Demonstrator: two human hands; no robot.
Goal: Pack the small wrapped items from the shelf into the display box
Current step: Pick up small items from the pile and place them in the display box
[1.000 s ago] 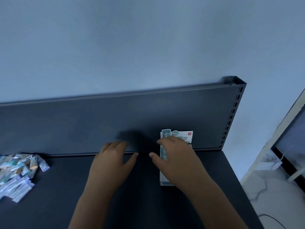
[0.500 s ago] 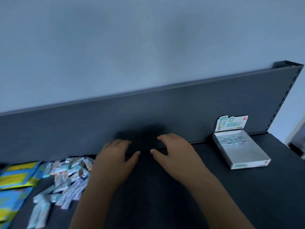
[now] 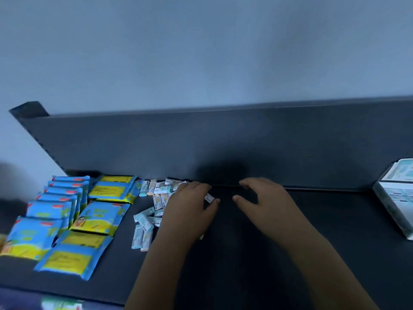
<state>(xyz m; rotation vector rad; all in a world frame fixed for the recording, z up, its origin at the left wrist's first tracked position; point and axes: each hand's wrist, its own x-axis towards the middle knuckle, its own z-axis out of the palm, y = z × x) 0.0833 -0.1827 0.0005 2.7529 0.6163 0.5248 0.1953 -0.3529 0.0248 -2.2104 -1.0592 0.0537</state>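
Dark grey metal makes up the shelf [image 3: 324, 242] and the upright back panel [image 3: 223, 142] behind it, with a pale blue-grey wall [image 3: 201, 52] above. The small wrapped items [image 3: 147, 224], pale blue and white, lie in a loose heap on the shelf left of centre, some up against the back panel and some nearer. The left hand [image 3: 190, 213] lies palm down over the right side of that heap, its fingers bent and their tips down among the pieces. One white piece [image 3: 209, 198] shows between its forefinger and thumb; the picture is too blurred for me to tell whether it is pinched or only lies under the fingers. The right hand [image 3: 266, 204] is just beside it to the right, palm down over bare shelf, with fingers spread and loosely curved and the thumb pointing towards the left hand. It holds nothing, and I cannot tell whether it touches the shelf. The two hands are close together but apart. The display box [image 3: 395, 209], white with printed sides, stands on the shelf at the far right, well apart from the heap and cut off by the edge of the view, with a printed flap raised at its far end. To the left of the heap lie blue-and-yellow packets [image 3: 96, 220], overlapping in rows.
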